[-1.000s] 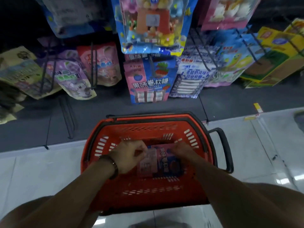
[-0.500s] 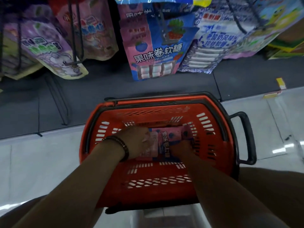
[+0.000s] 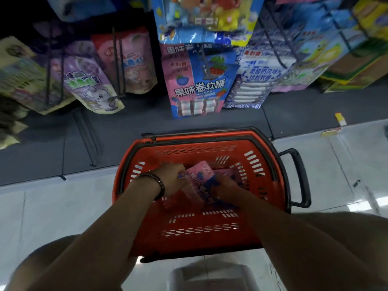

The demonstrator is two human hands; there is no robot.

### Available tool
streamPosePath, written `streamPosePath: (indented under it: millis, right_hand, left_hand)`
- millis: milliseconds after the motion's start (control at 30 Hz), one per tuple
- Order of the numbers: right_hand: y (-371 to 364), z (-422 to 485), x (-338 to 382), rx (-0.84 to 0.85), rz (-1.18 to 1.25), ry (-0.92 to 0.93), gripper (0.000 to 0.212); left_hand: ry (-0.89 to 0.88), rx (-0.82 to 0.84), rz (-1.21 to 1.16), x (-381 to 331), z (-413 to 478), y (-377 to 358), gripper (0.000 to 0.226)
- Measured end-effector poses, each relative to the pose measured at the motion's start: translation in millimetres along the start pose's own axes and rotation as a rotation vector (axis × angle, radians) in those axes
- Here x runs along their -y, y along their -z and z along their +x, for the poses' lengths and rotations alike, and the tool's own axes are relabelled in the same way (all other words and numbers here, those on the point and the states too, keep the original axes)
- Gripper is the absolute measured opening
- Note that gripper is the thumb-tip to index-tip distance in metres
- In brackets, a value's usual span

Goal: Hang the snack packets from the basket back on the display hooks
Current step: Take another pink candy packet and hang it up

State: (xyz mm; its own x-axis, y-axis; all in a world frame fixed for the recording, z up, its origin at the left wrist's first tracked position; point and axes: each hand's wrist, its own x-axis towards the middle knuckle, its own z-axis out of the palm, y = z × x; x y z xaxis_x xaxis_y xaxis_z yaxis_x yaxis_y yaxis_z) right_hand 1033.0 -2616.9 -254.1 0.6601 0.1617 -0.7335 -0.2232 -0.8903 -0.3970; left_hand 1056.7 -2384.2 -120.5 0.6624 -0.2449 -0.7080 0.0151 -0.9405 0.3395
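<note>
Kid: Basket (image 3: 210, 141)! Why is it down on the floor tiles (image 3: 52, 206)?

Helper: So both hands are free. It sits right below the display hooks (image 3: 204, 66), so the way up is short.

Kid: Where is the snack?

Helper: The pink and blue packet (image 3: 201, 177) is inside the basket, near the far wall, tipped up a bit. Another pink packet (image 3: 228, 172) peeks out just beside it.

Kid: What is the left hand (image 3: 171, 179) doing?

Helper: Its fingers are curled at the packet's left edge. It holds that edge, I think to lift the bag out.

Kid: And the right hand (image 3: 225, 186)?

Helper: It lies on the packet's lower right part. It is blurry there, so I cannot tell if it pinches or only presses.

Kid: Why two hands?

Helper: The bag looks soft and floppy. Two hands can keep it flat, and the hole at its top has to meet a hook.

Kid: Which hook?

Helper: Most likely the one with the same hanging packets (image 3: 199, 87), straight above the basket.

Kid: Is this one nearly done?

Helper: No. It is not out of the basket yet.
</note>
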Motion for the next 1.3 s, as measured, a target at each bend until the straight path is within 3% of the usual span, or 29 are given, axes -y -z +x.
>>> streamPosePath:
  millis: [233, 300, 367, 467, 533, 600, 700, 800, 1067, 1200, 1233, 1300]
  right_hand:
    - [82, -93, 55, 0.158, -0.224, 0.266, 0.015]
    - [102, -117, 68, 0.139, -0.314, 0.335, 0.016]
    - [123, -147, 82, 0.100, -0.323, 0.403, 0.012]
    - [150, -191, 93, -0.038, -0.256, 0.465, 0.011]
    - [160, -214, 94, -0.186, -0.039, 0.477, 0.015]
    - [161, -234, 90, -0.302, 0.351, 0.466, 0.013]
    - [150, -261, 85, -0.279, 0.891, 0.379, 0.030]
    - [133, -286, 85, -0.191, 0.890, 0.403, 0.030]
    - [116, -307, 86, -0.309, 0.907, 0.437, 0.015]
    - [113, -310, 93, -0.395, 0.956, 0.473, 0.018]
    - [111, -311, 97, -0.415, 0.968, 0.486, 0.021]
    - [107, -315, 108, -0.428, 0.990, 0.508, 0.025]
  left_hand:
    - [0.028, -0.182, -0.130, -5, -42, -21, 0.087]
    - [-0.003, -0.194, -0.165, -10, -60, -17, 0.078]
    - [-0.050, -0.259, -0.253, -11, -77, -12, 0.054]
    - [-0.165, -0.381, -0.585, -12, -111, -12, 0.036]
    - [-0.212, -0.491, -0.773, -18, -134, -14, 0.030]
    - [-0.239, -0.582, -0.893, -27, -155, -13, 0.027]
    - [-0.274, -0.649, -1.039, -47, -181, -7, 0.027]
    - [-0.298, -0.684, -1.125, -60, -203, -4, 0.024]
    - [-0.285, -0.725, -1.140, -74, -239, -1, 0.016]
    - [0.020, -1.099, -0.771, -84, -238, -18, 0.041]
    - [-0.034, -1.074, -0.755, -91, -241, -24, 0.045]
    - [-0.204, -0.868, -0.779, -106, -244, -35, 0.058]
